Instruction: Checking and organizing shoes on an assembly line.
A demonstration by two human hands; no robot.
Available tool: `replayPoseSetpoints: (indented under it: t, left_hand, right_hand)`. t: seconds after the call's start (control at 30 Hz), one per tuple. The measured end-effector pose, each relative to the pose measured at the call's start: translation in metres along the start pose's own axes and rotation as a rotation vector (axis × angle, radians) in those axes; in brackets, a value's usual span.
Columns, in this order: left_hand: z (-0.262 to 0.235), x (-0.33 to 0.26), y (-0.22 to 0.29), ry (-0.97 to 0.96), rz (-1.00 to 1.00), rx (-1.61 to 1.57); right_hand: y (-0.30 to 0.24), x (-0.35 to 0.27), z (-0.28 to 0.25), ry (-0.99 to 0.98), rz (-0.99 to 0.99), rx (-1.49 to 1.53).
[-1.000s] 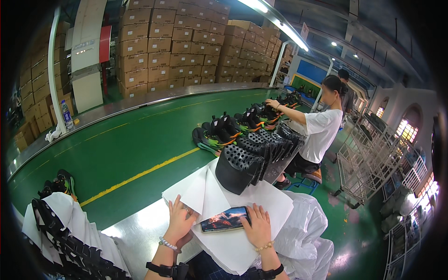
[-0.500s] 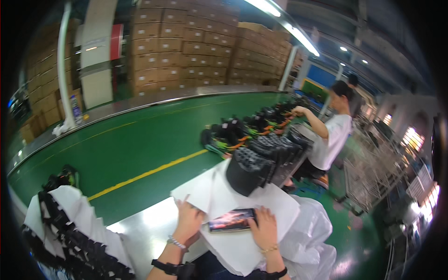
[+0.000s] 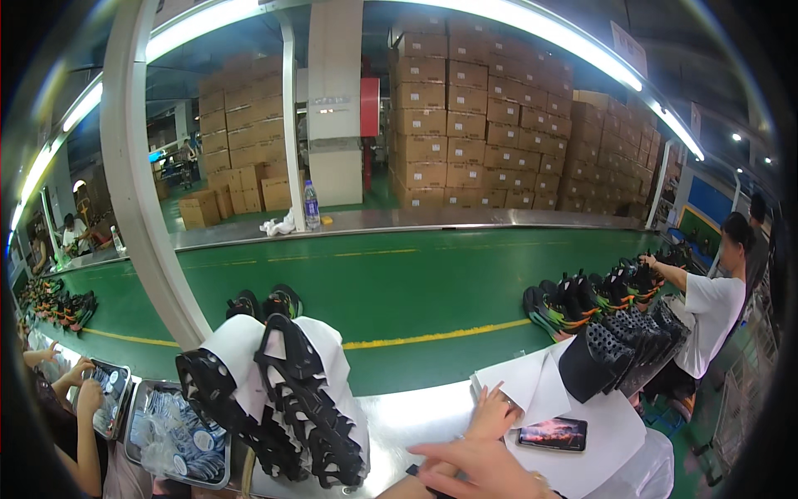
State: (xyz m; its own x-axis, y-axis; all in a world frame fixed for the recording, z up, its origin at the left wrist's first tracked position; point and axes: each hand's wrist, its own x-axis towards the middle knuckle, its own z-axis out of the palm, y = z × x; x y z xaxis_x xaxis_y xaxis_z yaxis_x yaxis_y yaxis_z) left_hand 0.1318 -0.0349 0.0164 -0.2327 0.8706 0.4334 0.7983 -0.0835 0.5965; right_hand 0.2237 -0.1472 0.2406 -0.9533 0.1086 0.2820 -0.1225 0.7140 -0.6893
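Note:
My left hand [image 3: 492, 414] lies at the left edge of a stack of white paper sheets [image 3: 615, 432], fingers spread and touching the top sheet. In front of it, my right hand [image 3: 480, 467] reaches leftward above the metal bench, blurred, its fingers stretched out and holding nothing. A phone [image 3: 552, 434] with a lit screen rests on the paper, just right of my hands. Black perforated shoe parts [image 3: 594, 359] stand in a row behind the phone. Left of my hands, black strappy shoe parts [image 3: 312, 407] are stacked with white paper between them.
Beyond the bench [image 3: 416, 416], a green conveyor belt [image 3: 416, 291] carries black shoes [image 3: 573, 299]. A white post [image 3: 145, 183] rises at the left, near metal trays [image 3: 179, 428] of packets and a person's hands. Another person [image 3: 715, 308] sits at the right. Clear plastic [image 3: 657, 466] hangs there.
My view has swung left, bringing the strappy stack and trays into sight. My right hand has left the phone and crossed leftward in front of my left, which stays at the paper's edge.

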Motion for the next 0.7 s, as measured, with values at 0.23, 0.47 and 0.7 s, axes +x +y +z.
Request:
replayPoseSetpoints:
  t: [0.23, 0.47, 0.7]
  left_hand:
    - [-0.003, -0.001, 0.004, -0.033, 0.015, 0.03]
    - [0.021, 0.001, -0.009, 0.302, 0.141, 0.001]
    - [0.022, 0.003, -0.013, 0.355, 0.371, 0.113]
  right_hand:
    - [0.02, 0.113, 0.057, 0.298, -0.192, -0.033]
    - [0.017, 0.147, 0.083, 0.423, -0.182, -0.132]
    - [0.018, 0.153, 0.079, 0.47, -0.224, -0.344]
